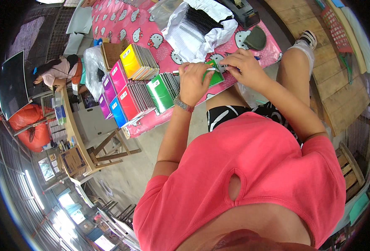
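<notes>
A small green notebook [217, 78] lies at the near edge of the table between my hands. My left hand [194, 83] is closed at its left side, fingers curled over a thin white strip [176, 72]. At its upper right my right hand [247, 69] has thumb and fingers pinched together; whatever they hold is too small to make out. Left of my hands stand stacks of spiral notebooks: green [159, 93], red [128, 100], yellow [130, 60], pink [118, 76], blue [117, 112] and purple [108, 87].
Crumpled white paper [181, 44] holds black and silver wire coils [201, 23] beyond my hands. A dark green object [256, 38] and a black machine [241, 11] sit at the far right of the pink patterned tablecloth [151, 29]. Another person [63, 72] bends at a wooden table farther left.
</notes>
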Motion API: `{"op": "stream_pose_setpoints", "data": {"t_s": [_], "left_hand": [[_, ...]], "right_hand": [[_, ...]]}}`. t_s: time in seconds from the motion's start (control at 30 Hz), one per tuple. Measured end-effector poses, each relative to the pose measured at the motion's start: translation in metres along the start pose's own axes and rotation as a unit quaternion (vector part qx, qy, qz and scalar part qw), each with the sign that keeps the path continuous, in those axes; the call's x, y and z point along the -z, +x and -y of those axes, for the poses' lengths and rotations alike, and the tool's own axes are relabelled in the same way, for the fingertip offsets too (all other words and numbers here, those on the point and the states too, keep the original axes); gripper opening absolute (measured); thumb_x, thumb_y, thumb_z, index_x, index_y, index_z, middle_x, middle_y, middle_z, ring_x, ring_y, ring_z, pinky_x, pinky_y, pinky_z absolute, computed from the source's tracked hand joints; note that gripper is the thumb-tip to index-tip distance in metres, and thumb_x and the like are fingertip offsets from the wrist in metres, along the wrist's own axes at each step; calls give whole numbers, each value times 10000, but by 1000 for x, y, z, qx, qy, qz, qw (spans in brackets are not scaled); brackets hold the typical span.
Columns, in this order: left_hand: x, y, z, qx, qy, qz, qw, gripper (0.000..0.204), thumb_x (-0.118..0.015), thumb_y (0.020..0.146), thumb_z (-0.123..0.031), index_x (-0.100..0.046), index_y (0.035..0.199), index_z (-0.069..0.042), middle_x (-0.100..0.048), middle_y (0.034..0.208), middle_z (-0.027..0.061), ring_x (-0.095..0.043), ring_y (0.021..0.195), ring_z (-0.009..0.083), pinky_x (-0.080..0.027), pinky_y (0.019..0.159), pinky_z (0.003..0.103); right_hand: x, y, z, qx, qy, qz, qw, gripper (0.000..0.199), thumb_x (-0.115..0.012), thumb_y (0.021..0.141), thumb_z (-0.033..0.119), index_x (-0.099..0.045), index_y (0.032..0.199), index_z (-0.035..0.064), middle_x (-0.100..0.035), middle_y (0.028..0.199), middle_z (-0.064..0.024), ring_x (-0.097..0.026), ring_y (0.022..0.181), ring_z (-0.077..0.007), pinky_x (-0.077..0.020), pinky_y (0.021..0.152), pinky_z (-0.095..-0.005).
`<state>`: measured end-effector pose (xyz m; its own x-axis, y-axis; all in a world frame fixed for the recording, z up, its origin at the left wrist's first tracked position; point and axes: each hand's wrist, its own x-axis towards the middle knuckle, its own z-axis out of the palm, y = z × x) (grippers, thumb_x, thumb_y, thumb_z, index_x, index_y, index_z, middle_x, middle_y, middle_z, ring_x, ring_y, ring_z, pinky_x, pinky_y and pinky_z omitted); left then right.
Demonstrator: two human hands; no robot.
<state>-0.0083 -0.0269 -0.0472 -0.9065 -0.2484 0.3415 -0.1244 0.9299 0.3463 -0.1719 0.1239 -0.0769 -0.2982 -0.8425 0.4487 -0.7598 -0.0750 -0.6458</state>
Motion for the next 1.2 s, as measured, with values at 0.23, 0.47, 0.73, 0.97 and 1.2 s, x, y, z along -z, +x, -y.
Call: {"op": "stream_pose_setpoints", "data": {"t_s": [0.23, 0.47, 0.73, 0.97, 1.2], "left_hand": [[0, 1, -3, 10, -14, 12, 1000, 156, -692, 848, -203, -670, 951, -89, -676, 906, 74, -609, 877, 270, -368, 898, 425], [-4, -4, -10, 16, 8, 5, 1000, 189, -707, 822, -206, -654, 947, -73, -667, 928, 76, -610, 933, 264, -364, 918, 431], [-3, -13, -13, 10, -3, -1, 1000, 186, -698, 827, -190, -654, 963, -71, -663, 938, 84, -588, 918, 280, -374, 912, 430], [-5, -9, -9, 1, 3, 2, 1000, 179, -690, 834, -180, -653, 972, -72, -661, 941, 87, -589, 925, 284, -378, 912, 433], [-4, -6, -8, 3, -11, 9, 1000, 183, -691, 825, -171, -650, 969, -66, -649, 918, 98, -593, 927, 291, -395, 892, 434]], "right_hand": [[-2, -3, 3, 38, -23, -41, 998, 244, -637, 730, 22, -655, 939, 148, -659, 1017, -11, -550, 954, -250, -387, 821, -402], [-5, -9, -8, 69, 56, -52, 995, 243, -634, 721, -15, -638, 919, 127, -642, 974, -31, -553, 943, -268, -396, 855, -399], [-13, -5, 4, -8, 183, -14, 983, 273, -633, 726, -35, -628, 981, 62, -596, 948, -106, -564, 931, -307, -445, 833, -410], [-9, -9, 1, -20, 156, -13, 987, 371, -603, 731, -62, -653, 1070, 81, -594, 975, -107, -566, 960, -310, -451, 861, -397], [4, -6, 10, -94, 261, 75, 958, 351, -603, 770, -54, -649, 1089, 83, -584, 993, -113, -566, 979, -293, -448, 882, -383]]}}
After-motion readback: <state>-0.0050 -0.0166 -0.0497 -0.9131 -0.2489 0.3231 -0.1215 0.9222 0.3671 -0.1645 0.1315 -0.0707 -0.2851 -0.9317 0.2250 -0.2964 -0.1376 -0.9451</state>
